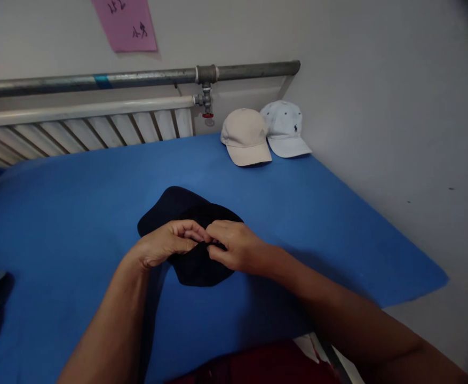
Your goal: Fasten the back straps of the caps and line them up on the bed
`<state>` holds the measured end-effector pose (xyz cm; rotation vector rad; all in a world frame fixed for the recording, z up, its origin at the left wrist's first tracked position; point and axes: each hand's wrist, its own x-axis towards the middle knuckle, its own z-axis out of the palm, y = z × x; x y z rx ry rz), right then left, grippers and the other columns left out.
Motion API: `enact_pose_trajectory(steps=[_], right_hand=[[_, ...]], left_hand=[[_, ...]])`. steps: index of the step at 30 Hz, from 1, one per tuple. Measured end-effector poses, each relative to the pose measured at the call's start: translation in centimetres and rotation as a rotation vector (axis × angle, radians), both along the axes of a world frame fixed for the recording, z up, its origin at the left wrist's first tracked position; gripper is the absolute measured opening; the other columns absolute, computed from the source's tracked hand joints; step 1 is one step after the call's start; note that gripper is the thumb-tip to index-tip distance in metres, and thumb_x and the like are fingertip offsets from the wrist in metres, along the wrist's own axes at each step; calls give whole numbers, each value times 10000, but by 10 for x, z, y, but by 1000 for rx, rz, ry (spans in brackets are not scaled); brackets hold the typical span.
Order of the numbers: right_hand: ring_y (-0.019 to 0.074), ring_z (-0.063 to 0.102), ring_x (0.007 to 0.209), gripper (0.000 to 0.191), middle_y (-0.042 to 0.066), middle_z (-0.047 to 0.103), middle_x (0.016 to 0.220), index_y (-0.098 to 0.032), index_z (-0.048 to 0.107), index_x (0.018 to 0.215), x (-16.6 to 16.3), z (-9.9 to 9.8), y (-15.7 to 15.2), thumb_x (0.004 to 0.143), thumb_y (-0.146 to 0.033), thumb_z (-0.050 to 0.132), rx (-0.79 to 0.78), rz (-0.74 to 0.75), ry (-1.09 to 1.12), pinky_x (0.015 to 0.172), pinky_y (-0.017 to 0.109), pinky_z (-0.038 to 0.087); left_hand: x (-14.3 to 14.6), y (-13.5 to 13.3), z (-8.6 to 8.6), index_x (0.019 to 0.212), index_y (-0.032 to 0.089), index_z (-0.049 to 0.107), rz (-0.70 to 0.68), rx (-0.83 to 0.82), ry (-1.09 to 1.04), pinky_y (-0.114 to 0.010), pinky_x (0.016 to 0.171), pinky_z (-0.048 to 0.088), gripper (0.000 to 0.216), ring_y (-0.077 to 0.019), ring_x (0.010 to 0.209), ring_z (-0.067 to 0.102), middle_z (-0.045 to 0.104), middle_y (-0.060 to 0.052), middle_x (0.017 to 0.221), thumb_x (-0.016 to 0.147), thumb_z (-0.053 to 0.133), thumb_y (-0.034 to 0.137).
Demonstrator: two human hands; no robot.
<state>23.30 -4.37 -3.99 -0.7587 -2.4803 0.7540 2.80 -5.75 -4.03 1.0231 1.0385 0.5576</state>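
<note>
- Right hand (237,245): narrow, thumb and fingers pinched on dark fabric; detail at the fingertips too dark to read.
- Left hand (165,244): also narrow, thumb below and fingers above, gripping the same fabric; fingertips of both hands meet or nearly meet.
- Dark navy-to-black fabric baseball cap (204,269): under and between both hands, on or just above the table, near side of centre; contact underneath can't be told.
- Pointing: rounded navy flap, apparently the brim (172,205), aims away from the person and left; long axis slants from far left to near right.
- Step, judged: two-handed work on the cap's edge or strap, seemingly mid-adjustment. Next move calls for a steady left pinch and small right fingertip motion.
- Bright blue flat tabletop (89,213) below.
- Beige curved-brim cap (245,133) and pale white-blue cap with small dark logo (282,122): far right, side by side, beige partly overlapping the other in view, well apart from the hands.
- Behind: white ribbed radiator (127,128), grey metal pipe (149,78).
</note>
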Motion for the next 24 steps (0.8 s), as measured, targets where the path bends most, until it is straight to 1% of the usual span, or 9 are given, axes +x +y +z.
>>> enact_pose_trajectory(steps=[2,5,9,12,17,19,21,22,24], right_hand=[[131,489,691,57,6,551,742,-171,541,783,0,3,-1,800,-117,533,-13,13,6,671,266,386],[129,493,690,44,8,551,741,-166,561,792,0,4,0,806,-128,543,-40,11,-11,666,261,390],[114,461,652,84,-9,507,694,-159,534,718,-1,0,2,771,-103,567,-58,-27,-39,626,248,361],[99,423,608,109,-17,489,679,-157,515,684,-2,-4,3,764,-107,571,-59,-43,-46,594,244,335],[109,464,649,56,0,537,727,-155,545,731,-5,-6,-1,781,-133,556,-55,-41,-50,616,244,351],[114,479,666,49,4,543,735,-153,551,739,-4,-3,-1,781,-130,557,-60,-54,-69,633,248,363],[115,489,671,38,7,554,749,-152,563,752,-2,1,0,789,-142,566,-85,-52,-103,641,253,373],[118,499,681,28,11,569,767,-154,574,774,0,5,1,795,-169,581,-109,-45,-119,644,255,378],[130,534,724,93,17,607,823,-166,602,854,5,11,3,792,-231,623,-186,-30,-140,654,256,395]], left_hand=[[-2,0,0,898,175,700,2,-9,4,-196,584,356,220,-61,622,509,678,-6,827,681,724,140],[-2,1,-2,903,169,697,-3,0,-1,-195,599,363,224,-66,650,522,676,-10,843,682,726,147],[3,3,-6,881,163,689,-13,13,13,-212,671,388,252,-84,731,547,657,0,842,644,684,79],[5,2,-4,878,166,670,-26,50,51,-222,670,387,252,-90,736,537,643,6,835,644,646,77],[5,-2,7,916,177,623,-188,67,128,-216,559,327,251,-72,596,426,539,53,710,674,604,113],[5,-3,10,917,175,612,-198,104,171,-217,546,313,226,-73,582,406,522,54,702,695,591,138],[4,-3,10,927,173,616,-182,148,223,-222,566,329,219,-83,616,440,553,37,743,711,583,160],[3,-3,10,934,173,618,-173,160,242,-226,583,342,223,-89,641,465,574,27,771,712,589,172],[1,-2,9,947,177,618,-161,156,257,-234,620,367,239,-104,685,509,604,13,804,708,609,190]])
